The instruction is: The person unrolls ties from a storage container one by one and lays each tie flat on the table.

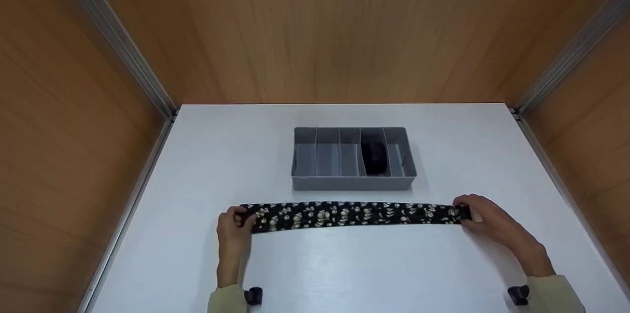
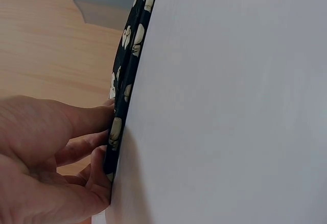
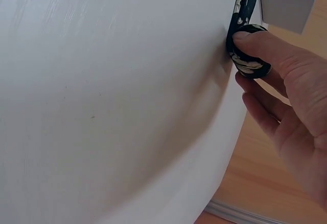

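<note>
Here, a black floral cloth strip (image 1: 339, 214) stretches over the white tabletop (image 1: 354, 264), just nearside of a grey divided tray (image 1: 352, 184) holding a dark bundle (image 1: 375, 158) in its second compartment from the right. The left hand (image 1: 234, 235) pinches one end; the right hand (image 1: 493, 222) pinches the other, curled-over end.

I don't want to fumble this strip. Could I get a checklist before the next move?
1. Left hand gripping one end of the strip: ok.
2. Right hand gripping the other end: ok.
3. Strip stretched out between the hands: ok.
4. End in the right hand lying flat: not ok, it curls over.
5. Tray upright: ok, just beyond the strip; its fourth compartment from the left holds a black item.
6. Strip's underside: cannot tell, hidden.
</note>
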`<action>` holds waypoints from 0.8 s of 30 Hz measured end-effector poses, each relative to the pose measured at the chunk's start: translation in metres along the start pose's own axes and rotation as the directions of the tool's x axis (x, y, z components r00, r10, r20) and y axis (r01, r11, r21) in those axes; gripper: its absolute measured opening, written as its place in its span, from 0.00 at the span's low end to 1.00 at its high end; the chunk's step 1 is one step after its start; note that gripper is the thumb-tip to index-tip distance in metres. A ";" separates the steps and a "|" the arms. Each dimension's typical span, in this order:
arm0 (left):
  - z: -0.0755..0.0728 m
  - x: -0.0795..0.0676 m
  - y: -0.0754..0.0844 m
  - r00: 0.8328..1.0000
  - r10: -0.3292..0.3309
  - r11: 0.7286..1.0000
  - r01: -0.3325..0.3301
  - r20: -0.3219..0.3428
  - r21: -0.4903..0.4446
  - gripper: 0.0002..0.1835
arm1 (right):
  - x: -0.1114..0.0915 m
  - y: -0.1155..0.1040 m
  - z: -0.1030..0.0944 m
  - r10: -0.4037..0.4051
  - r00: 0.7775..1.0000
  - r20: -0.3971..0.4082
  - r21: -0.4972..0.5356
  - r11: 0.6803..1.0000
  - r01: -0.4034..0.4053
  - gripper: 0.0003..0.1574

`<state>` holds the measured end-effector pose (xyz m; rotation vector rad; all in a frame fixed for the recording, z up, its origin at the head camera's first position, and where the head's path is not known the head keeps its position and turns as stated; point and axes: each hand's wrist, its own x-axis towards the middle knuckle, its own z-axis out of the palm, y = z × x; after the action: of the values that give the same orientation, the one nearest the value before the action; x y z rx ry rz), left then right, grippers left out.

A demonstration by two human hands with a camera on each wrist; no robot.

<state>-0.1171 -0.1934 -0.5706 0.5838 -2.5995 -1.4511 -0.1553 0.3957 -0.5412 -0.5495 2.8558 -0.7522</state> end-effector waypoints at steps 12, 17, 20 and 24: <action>0.000 0.002 -0.001 0.999 0.029 0.999 -0.029 -0.014 0.015 0.15 | -0.008 0.010 -0.004 -0.069 0.995 -0.067 -0.022 0.997 0.068 0.28; 0.000 0.001 0.000 0.999 0.030 1.000 -0.030 -0.012 0.009 0.14 | -0.011 0.012 -0.008 -0.040 0.998 -0.052 -0.022 0.999 0.039 0.29; 0.000 0.001 0.001 0.999 0.031 0.999 -0.031 -0.010 0.008 0.14 | -0.012 0.014 -0.010 -0.031 0.998 -0.045 -0.029 0.999 0.030 0.28; -0.001 0.001 0.001 0.999 0.033 0.999 -0.033 -0.009 0.011 0.14 | -0.015 0.017 -0.011 -0.011 0.999 -0.036 -0.035 0.999 0.010 0.28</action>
<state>-0.1177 -0.1940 -0.5693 0.5440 -2.5989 -1.4224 -0.1491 0.4198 -0.5396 -0.5616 2.9065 -0.7227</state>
